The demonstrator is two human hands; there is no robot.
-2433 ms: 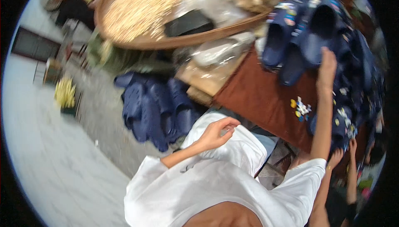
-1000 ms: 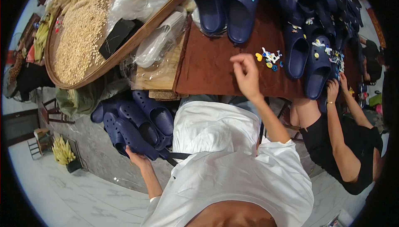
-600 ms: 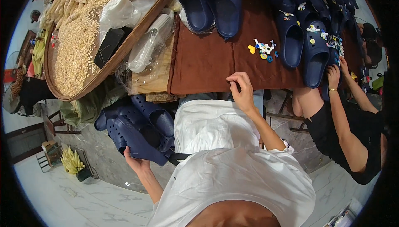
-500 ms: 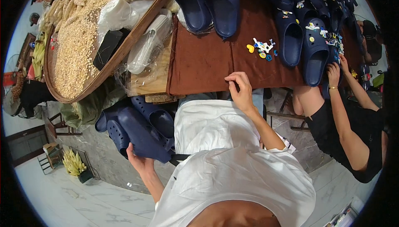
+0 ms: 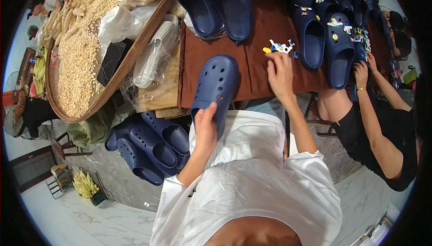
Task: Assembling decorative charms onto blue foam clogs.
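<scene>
My left hand (image 5: 205, 131) grips a navy clog (image 5: 219, 78) by its heel end, thumb on top. The clog's holed toe points away over the table's near edge, and its top carries no charms that I can see. My right hand (image 5: 281, 76) reaches over the brown cloth (image 5: 258, 72) with thumb and fingers apart, its fingertips just short of a small cluster of shoe charms (image 5: 282, 47) in white, yellow and blue. Whether a fingertip touches a charm cannot be made out.
Left of me lies a pile of navy clogs (image 5: 155, 144). Clogs with charms (image 5: 231, 14) stand at the table's far side, more (image 5: 339, 52) at right. A large round basket (image 5: 128, 54) of kernels sits left. A person's hand (image 5: 361, 72) works on a clog at right.
My left hand has lifted a clog from the pile at left and brought it up to the table edge. My right hand has moved forward and right to the charms.
</scene>
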